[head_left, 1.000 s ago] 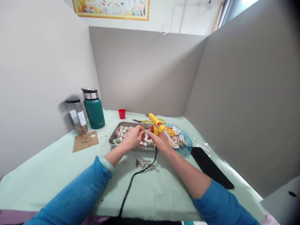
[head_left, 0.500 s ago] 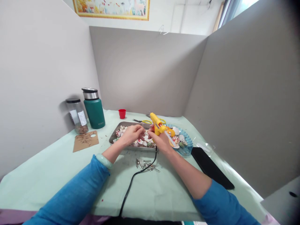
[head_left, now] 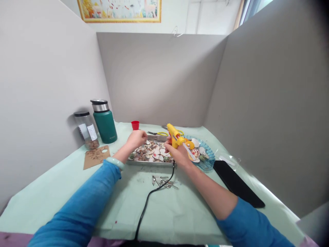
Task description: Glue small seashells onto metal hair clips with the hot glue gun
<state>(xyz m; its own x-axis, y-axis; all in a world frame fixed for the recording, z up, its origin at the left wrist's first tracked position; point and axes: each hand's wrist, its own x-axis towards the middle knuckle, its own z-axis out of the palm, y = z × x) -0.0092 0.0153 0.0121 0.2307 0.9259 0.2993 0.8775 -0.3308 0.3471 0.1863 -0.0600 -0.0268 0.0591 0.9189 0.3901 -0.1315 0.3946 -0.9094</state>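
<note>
My right hand (head_left: pixel 177 153) is wrapped round a yellow hot glue gun (head_left: pixel 174 133), its nozzle tilted up and away from me. A white glue stick (head_left: pixel 189 151) sticks out of the gun's back end, and a black cord (head_left: pixel 154 190) runs from it toward me. My left hand (head_left: pixel 136 140) is over the back left part of a metal tray (head_left: pixel 151 163), fingers drawn together; whatever they pinch is hidden. Many seashells (head_left: pixel 156 151) fill the tray. A blue scalloped plate (head_left: pixel 209 164) to the right bears more shells.
Metal clips or pins (head_left: pixel 164 181) lie in front of the tray. Scissors (head_left: pixel 161 133) and a red cup (head_left: pixel 135 125) are behind it. A green bottle (head_left: pixel 105 125), a jar (head_left: pixel 87 132) and a brown card (head_left: pixel 95 157) stand or lie left; a black flat object (head_left: pixel 238 183) lies right.
My left hand has moved left, away from my right hand, to the tray's back left, uncovering the shells. The right hand still holds the glue gun. The view has shifted slightly.
</note>
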